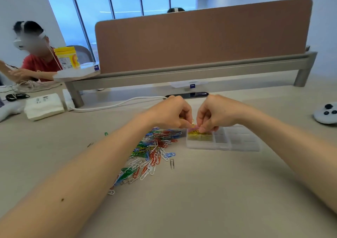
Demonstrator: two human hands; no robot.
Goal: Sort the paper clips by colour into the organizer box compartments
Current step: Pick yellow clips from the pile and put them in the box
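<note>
A loose pile of paper clips [149,154] in red, green, blue, white and silver lies on the beige desk. To its right stands a clear organizer box [235,141]; its left compartments hold yellow clips [197,134]. My left hand [169,112] and my right hand [215,114] meet just above the box's left end, fingers curled. Both pinch small yellow clips [193,123] between the fingertips. One silver clip [172,164] lies apart from the pile, and a green one [106,133] sits further left.
A brown desk divider [200,40] rises behind. A white cable [116,103] runs across the desk, with a tissue pack [43,106] at left and a white controller [326,112] at right. Another person [36,59] sits at far left.
</note>
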